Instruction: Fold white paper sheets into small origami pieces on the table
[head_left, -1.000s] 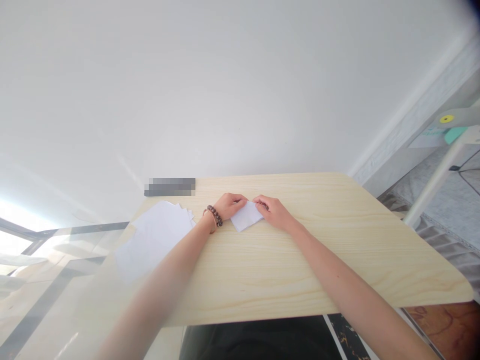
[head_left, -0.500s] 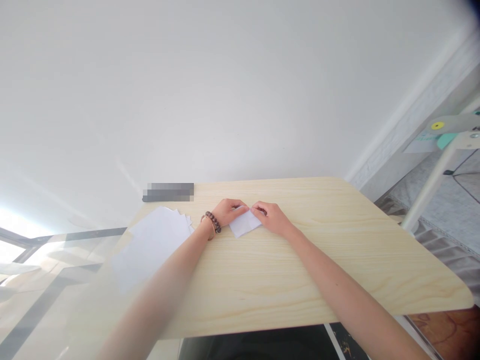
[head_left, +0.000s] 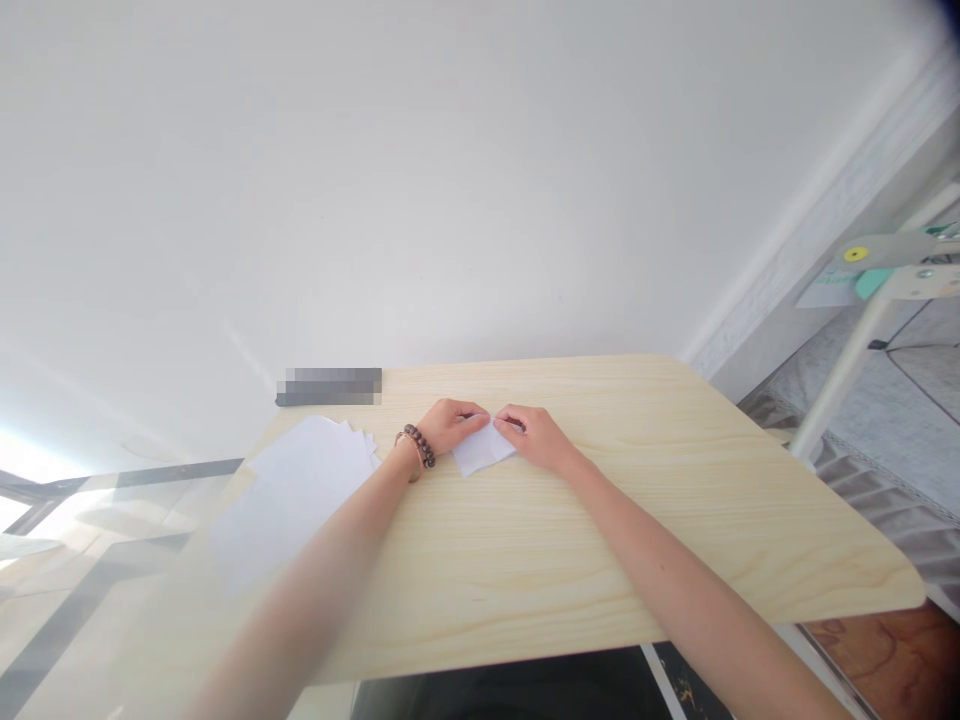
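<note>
A small folded piece of white paper (head_left: 480,455) lies on the pale wooden table (head_left: 525,560), between my two hands. My left hand (head_left: 451,425), with a beaded bracelet at the wrist, pinches its upper left edge between thumb and fingers. From the other side my right hand (head_left: 529,435) grips the upper right edge, thumb and fingertips closed. The two sets of fingertips nearly meet at the paper's top. Parts of the paper are hidden under both hands.
Several loose white sheets (head_left: 296,500) are spread at the table's left, partly behind my left forearm. A dark blurred-out object (head_left: 328,387) sits at the back left against the wall (head_left: 480,200). A metal frame (head_left: 847,370) stands beyond the right edge.
The view has shifted slightly, so everything sits a little further left. Both hands keep hold of the folded paper, and its position on the table looks about the same.
</note>
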